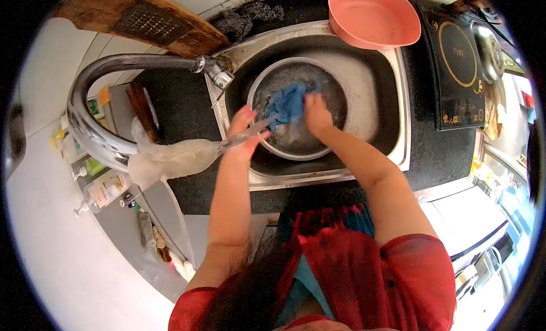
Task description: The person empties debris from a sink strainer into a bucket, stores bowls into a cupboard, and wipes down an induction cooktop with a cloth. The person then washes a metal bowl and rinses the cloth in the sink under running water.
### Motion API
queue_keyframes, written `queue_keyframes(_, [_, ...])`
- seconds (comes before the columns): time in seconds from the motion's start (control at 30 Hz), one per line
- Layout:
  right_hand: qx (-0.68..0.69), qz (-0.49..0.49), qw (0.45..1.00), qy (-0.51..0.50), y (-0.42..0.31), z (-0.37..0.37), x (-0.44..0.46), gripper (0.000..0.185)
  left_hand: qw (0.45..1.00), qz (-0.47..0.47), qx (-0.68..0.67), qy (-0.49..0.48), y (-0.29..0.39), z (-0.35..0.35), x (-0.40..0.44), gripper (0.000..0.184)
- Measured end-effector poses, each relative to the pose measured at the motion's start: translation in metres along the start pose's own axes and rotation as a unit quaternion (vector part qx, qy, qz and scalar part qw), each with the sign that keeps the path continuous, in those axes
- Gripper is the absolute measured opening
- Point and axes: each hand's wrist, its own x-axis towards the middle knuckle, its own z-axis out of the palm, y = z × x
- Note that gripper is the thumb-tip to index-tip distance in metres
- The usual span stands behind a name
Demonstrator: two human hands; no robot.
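A wet, bunched blue cloth (287,105) lies in a round metal basin (254,86) with water in it. My right hand (317,113) is closed at the cloth's right edge, its fingers slightly blurred. At the basin's left rim, my left hand (244,129) is open, fingers and thumb apart around a clear stream of water (253,132). The stream comes from a whitish cloth or bag (173,160) wrapped over the end of the curved chrome faucet (85,100).
The basin stands inside a metal sink (369,89). A pink bowl (372,18) rests across the sink's far right corner. To the right is a black induction cooktop (458,69). A pump bottle (105,188) stands at left, beside the dark counter (179,106).
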Motion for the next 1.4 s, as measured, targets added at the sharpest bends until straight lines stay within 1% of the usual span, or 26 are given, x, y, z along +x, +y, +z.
queue_keyframes(0.03, [-0.035,-0.066,0.994,-0.078,0.003,0.002,-0.008,0.037,0.999,0.029,-0.021,-0.028,0.016,0.002,-0.008,0.037])
queue_keyframes(0.07, [-0.061,-0.093,0.988,-0.109,0.007,-0.005,-0.007,0.037,0.996,0.058,-0.041,-0.055,0.033,0.001,-0.015,0.034])
queue_keyframes(0.13, [-0.112,-0.148,0.968,-0.171,0.019,-0.021,-0.001,0.038,0.992,0.047,-0.044,-0.110,0.068,-0.005,-0.021,0.022])
queue_keyframes(0.2, [-0.042,-0.023,0.997,-0.059,0.015,-0.022,0.005,0.038,0.988,-0.002,-0.014,-0.153,0.087,-0.004,-0.028,0.016])
queue_keyframes(0.27, [0.024,0.094,0.994,0.053,0.005,-0.005,0.003,0.037,0.982,-0.016,0.006,-0.187,0.095,-0.010,-0.017,0.013])
queue_keyframes(0.3, [-0.069,-0.042,0.995,0.058,0.030,0.034,-0.002,0.038,0.984,-0.005,-0.009,-0.177,0.099,-0.010,-0.018,0.013])
queue_keyframes(0.4, [-0.077,-0.087,0.967,-0.226,0.014,-0.022,-0.024,0.038,0.988,0.018,-0.079,-0.130,0.104,-0.003,-0.022,0.014])
queue_keyframes(0.47, [-0.045,-0.052,0.989,-0.132,0.008,-0.040,-0.029,0.043,0.985,0.014,-0.157,-0.067,0.095,0.007,-0.028,0.016])
queue_keyframes(0.53, [-0.031,0.014,0.997,-0.076,-0.039,-0.097,-0.044,0.046,0.991,0.081,-0.040,-0.101,0.055,-0.033,0.024,0.012])
queue_keyframes(0.57, [0.013,-0.028,0.999,-0.018,-0.045,-0.108,-0.052,0.045,0.986,0.041,-0.065,-0.145,0.030,-0.012,-0.013,0.005])
queue_keyframes(0.6, [0.028,-0.052,0.998,-0.008,-0.061,-0.129,-0.063,0.044,0.974,-0.094,-0.093,-0.184,-0.002,-0.021,0.012,0.021])
queue_keyframes(0.63, [0.044,-0.076,0.996,0.000,-0.084,-0.154,-0.079,0.043,0.982,-0.149,0.042,-0.109,-0.017,0.006,-0.030,0.048])
queue_keyframes(0.67, [0.059,-0.100,0.993,0.008,-0.100,-0.171,-0.092,0.042,0.963,-0.233,0.073,-0.118,-0.036,0.018,-0.038,0.069])
queue_keyframes(0.7, [0.060,-0.136,0.989,0.017,-0.107,-0.178,-0.103,0.040,0.917,-0.349,0.004,-0.191,-0.047,0.027,-0.045,0.072])
queue_keyframes(0.8, [0.041,-0.245,0.968,0.019,-0.121,-0.195,-0.139,0.036,0.897,-0.285,-0.070,-0.329,-0.054,0.048,-0.060,0.067])
queue_keyframes(0.83, [0.022,-0.282,0.959,0.007,-0.126,-0.201,-0.151,0.035,0.892,-0.289,-0.043,-0.344,-0.057,0.056,-0.061,0.056])
queue_keyframes(0.97, [-0.020,-0.393,0.915,-0.084,-0.143,-0.233,-0.174,0.032,0.928,-0.204,0.064,-0.306,-0.078,0.060,-0.054,0.039])
queue_keyframes(1.07, [0.077,-0.301,0.950,0.005,-0.130,-0.253,-0.150,0.025,0.908,-0.177,0.022,-0.379,-0.072,0.043,-0.080,0.039])
queue_keyframes(1.1, [0.135,-0.236,0.962,0.018,-0.123,-0.254,-0.134,0.028,0.888,-0.215,0.015,-0.407,-0.066,0.041,-0.083,0.039])
queue_keyframes(1.13, [0.192,-0.168,0.966,0.033,-0.111,-0.249,-0.117,0.031,0.900,-0.217,0.004,-0.379,-0.063,0.040,-0.089,0.039])
queue_keyframes(1.17, [0.235,-0.148,0.960,-0.020,-0.085,-0.233,-0.097,0.034,0.911,-0.220,-0.008,-0.350,-0.049,0.044,-0.113,0.040])
queue_keyframes(1.2, [0.351,-0.070,0.931,-0.071,-0.073,-0.218,-0.087,0.035,0.920,-0.224,-0.019,-0.320,-0.044,0.046,-0.128,0.041])
queue_keyframes(1.23, [0.512,0.005,0.854,-0.095,-0.071,-0.198,-0.082,0.036,0.917,-0.210,-0.044,-0.337,-0.048,0.047,-0.129,0.043])
queue_keyframes(1.27, [0.654,0.042,0.750,-0.092,-0.074,-0.177,-0.079,0.037,0.913,-0.195,-0.069,-0.353,-0.053,0.049,-0.129,0.045])
queue_keyframes(1.33, [0.843,0.010,0.531,-0.085,-0.094,-0.147,-0.083,0.039,0.892,-0.177,-0.168,-0.381,-0.059,0.058,-0.134,0.048])
queue_keyframes(1.4, [0.924,-0.079,0.354,-0.124,-0.128,-0.138,-0.097,0.041,0.844,-0.171,-0.310,-0.402,-0.060,0.069,-0.147,0.048])
